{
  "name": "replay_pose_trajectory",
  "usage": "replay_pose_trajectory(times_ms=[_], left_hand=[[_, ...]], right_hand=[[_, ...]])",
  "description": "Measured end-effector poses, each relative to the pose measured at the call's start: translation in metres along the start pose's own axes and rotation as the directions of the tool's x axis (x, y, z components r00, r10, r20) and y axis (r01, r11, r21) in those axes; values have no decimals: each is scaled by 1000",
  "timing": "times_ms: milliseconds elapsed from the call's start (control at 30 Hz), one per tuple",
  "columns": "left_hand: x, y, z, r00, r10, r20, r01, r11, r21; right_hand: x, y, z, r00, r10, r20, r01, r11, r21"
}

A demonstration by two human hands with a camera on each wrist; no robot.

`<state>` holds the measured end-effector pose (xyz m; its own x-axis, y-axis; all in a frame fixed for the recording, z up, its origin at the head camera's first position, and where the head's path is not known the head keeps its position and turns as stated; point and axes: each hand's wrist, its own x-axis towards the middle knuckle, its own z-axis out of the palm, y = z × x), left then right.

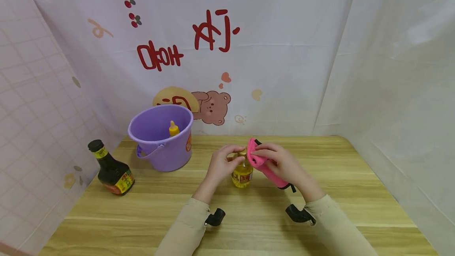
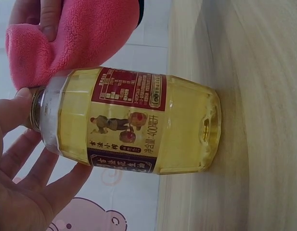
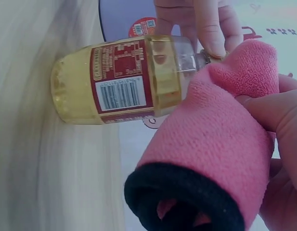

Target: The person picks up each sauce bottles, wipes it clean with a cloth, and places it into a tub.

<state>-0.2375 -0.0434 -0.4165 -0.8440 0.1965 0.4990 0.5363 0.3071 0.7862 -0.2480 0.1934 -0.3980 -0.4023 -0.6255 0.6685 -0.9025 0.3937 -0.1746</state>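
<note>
A small bottle of yellow cooking oil [image 1: 242, 176] stands upright on the wooden table. My left hand [image 1: 224, 163] pinches its gold cap between thumb and finger, as the left wrist view also shows. In my right hand [image 1: 284, 164] is a pink towelling cloth [image 3: 211, 130] with black edging, pinched between thumb and fingers. One end of the cloth touches the bottle [image 3: 119, 82] near its cap and neck. The cloth's other end hangs down to the right of the bottle, rolled into a tube shape.
To the left stands a purple bucket [image 1: 167, 157] with a yellow-topped squeeze bottle [image 1: 173, 128] inside. A dark sauce bottle [image 1: 113, 169] with a black cap is on the table's left side. Printed white curtains [image 1: 284, 70] hang behind and beside the table [image 1: 256, 224].
</note>
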Motion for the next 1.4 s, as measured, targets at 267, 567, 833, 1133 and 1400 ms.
replay_pose_trajectory(times_ms=[267, 567, 833, 1133, 1400], left_hand=[[1, -2, 1, 1000, 3, -3, -3, 1000, 8], [1, -1, 1, 1000, 1, -2, -1, 1000, 0], [1, 0, 1, 1000, 11, 1, -11, 1000, 8], [0, -1, 1, 1000, 12, -1, -12, 1000, 12], [0, -1, 1, 1000, 6, -4, -6, 1000, -6]], right_hand=[[-6, 0, 1, 1000, 13, 28, -12, 1000, -8], [-8, 0, 0, 996, -61, 58, 63, 997, -44], [-17, 2, 0, 994, -84, 65, 88, 995, -54], [-24, 4, 5, 996, -67, 52, 69, 997, -41], [-31, 4, 8, 997, -61, 40, 63, 997, -34]])
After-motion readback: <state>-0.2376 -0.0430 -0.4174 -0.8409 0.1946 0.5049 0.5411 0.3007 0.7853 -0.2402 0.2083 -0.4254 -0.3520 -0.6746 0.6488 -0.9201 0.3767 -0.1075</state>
